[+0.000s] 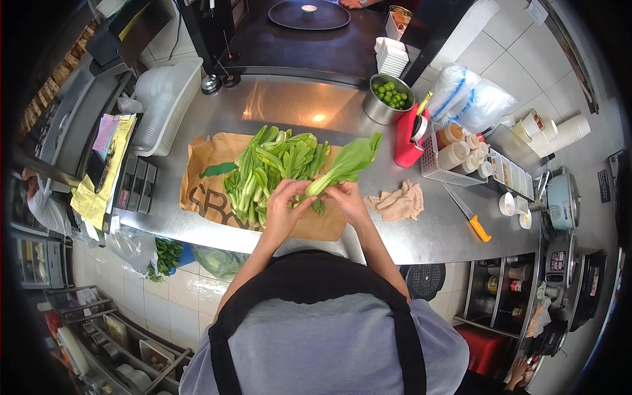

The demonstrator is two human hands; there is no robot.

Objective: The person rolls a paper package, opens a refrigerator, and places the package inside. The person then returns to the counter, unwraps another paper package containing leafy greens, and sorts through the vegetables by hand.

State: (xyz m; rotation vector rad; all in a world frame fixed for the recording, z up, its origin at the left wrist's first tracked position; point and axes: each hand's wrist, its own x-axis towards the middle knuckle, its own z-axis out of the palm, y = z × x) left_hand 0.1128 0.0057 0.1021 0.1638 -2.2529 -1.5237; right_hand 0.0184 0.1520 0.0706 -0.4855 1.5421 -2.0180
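Both of my hands meet at the base of a bok choy (347, 162), whose leaves point up and to the right. My right hand (347, 200) grips the pale stalks from the right. My left hand (288, 199) closes its fingers at the stalk base from the left; the fingertips are partly hidden. Under and behind my hands, a pile of bok choy (263, 164) lies on a printed brown paper bag (204, 161). A bit of green leaf hangs below my fingers.
Right of the bag lie a crumpled cloth (397, 201) and an orange-handled knife (478, 227) on the steel counter (421, 247). A pot of limes (390, 99), a red holder (409, 139) and a basket of sauce bottles (453, 158) stand behind. Another person's hand (519, 370) shows lower right.
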